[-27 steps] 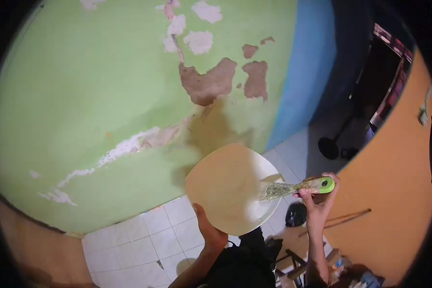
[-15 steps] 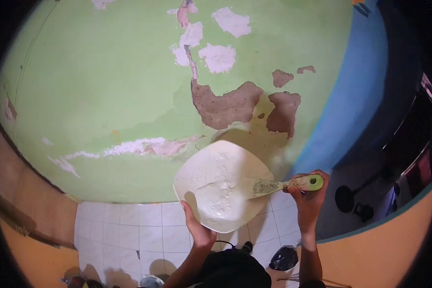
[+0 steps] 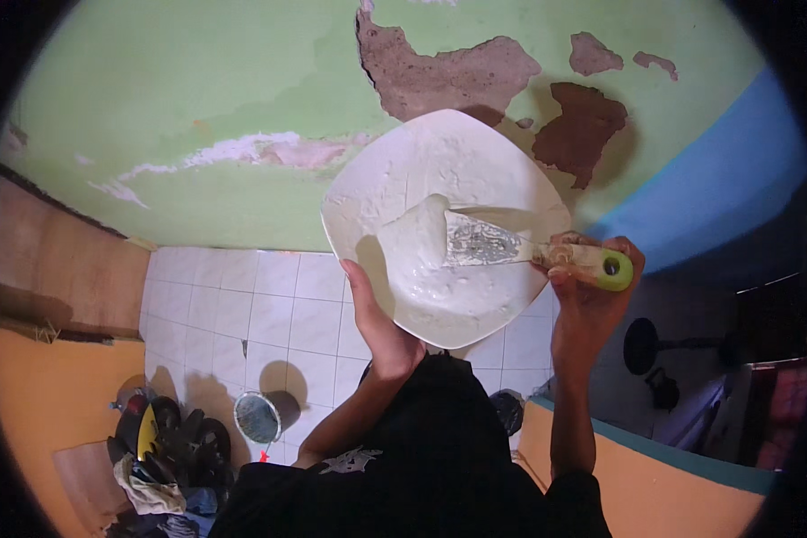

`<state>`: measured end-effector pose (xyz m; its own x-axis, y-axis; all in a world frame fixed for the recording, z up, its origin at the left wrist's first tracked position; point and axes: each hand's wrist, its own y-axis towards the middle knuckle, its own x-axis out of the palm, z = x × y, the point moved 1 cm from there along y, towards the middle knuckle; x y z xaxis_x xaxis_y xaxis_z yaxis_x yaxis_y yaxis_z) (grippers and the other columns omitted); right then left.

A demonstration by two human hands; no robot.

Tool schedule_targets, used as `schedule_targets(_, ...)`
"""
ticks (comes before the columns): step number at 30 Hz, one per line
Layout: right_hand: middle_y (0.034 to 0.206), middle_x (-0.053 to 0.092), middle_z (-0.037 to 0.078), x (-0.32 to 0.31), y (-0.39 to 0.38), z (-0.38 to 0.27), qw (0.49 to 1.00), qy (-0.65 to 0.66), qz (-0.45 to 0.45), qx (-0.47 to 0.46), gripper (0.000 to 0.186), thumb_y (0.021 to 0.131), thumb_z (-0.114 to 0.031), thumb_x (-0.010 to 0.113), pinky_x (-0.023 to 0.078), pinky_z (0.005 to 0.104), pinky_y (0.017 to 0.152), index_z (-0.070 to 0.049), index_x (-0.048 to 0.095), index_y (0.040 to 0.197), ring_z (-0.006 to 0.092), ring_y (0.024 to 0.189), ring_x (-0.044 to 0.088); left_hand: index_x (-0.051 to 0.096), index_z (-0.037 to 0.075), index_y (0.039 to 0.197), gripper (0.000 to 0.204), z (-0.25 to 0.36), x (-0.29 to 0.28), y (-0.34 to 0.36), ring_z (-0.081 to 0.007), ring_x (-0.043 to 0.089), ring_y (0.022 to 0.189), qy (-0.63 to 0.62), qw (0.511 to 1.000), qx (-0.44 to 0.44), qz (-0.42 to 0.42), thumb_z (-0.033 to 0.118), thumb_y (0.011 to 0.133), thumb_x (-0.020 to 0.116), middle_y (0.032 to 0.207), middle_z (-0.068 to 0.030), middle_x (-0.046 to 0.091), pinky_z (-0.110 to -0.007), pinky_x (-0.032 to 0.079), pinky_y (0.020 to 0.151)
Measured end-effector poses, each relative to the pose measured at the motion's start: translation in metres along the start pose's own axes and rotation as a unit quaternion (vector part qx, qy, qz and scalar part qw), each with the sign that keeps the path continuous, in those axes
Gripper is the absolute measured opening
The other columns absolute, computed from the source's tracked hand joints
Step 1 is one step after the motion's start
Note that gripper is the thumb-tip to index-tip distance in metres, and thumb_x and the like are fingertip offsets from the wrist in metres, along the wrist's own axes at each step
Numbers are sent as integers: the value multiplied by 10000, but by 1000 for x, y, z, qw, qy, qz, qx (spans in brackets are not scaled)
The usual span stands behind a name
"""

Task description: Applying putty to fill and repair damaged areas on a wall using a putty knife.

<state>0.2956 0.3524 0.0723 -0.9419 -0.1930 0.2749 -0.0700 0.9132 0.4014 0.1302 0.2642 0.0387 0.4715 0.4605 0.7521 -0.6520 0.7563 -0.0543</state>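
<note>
A squarish white plate (image 3: 377,170) holds wet white paste (image 3: 403,242). My left hand (image 3: 377,323) grips the plate at its lower-left edge, thumb along the rim. My right hand (image 3: 596,296) is closed on a putty knife (image 3: 583,258) with a green-tipped handle. The knife's smeared metal blade lies over the middle of the plate, its end in the paste. Behind the plate is a green wall (image 3: 197,72) with exposed plaster patches (image 3: 448,76) and whitish streaks.
Below are white floor tiles (image 3: 269,305), a bucket (image 3: 256,417) and a dark pile of things (image 3: 175,435). A blue wall band (image 3: 699,188) and dark opening (image 3: 690,350) are at the right. Orange low walls (image 3: 54,386) stand at both sides.
The view has tilted toward the floor, bringing the bucket and pile into view. The plate and both hands sit higher and look larger; the knife's blade has moved deeper into the paste.
</note>
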Motion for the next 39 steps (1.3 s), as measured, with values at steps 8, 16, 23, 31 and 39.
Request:
schedule_targets(8,908,633,52,-12,49,-45,905,-345,-231,93,323,769,-39,811,548,289,776,-36,603,1016,148,889,678,266,34,1505,713,-6,0,17,-279,498,1283,-16,1000,-3,11,577,1043,262,1416,-156,462,-409,409,1066)
schedule_targets(16,910,678,113,14,23,-59,853,-437,-272,-86,248,752,-58,793,546,325,724,-47,680,973,263,827,708,249,33,1511,747,5,0,-6,-289,474,1303,12,999,31,6,604,1030,281,1426,-159,448,-421,389,1083)
schedule_targets(23,927,687,115,-3,22,-55,902,-340,-251,-90,254,757,-40,793,532,300,748,-11,676,982,192,836,684,248,33,1511,772,7,23,-32,-283,471,1304,13,998,55,25,627,1019,286,1431,-156,441,-417,387,1082)
schedule_targets(31,909,687,109,-6,18,-66,915,-340,-210,-62,259,753,-31,793,521,287,758,-3,675,982,166,833,667,260,34,1507,761,12,15,-30,-284,488,1287,-1,1000,0,-2,622,1025,247,1417,-156,457,-416,391,1081)
schedule_targets(39,907,686,112,-8,14,-72,850,-449,-170,-216,318,693,-18,825,550,310,682,-33,688,980,235,791,691,259,31,1515,748,12,6,-9,-279,451,1337,-47,998,-49,-3,604,1034,225,1471,-146,433,-407,349,1127)
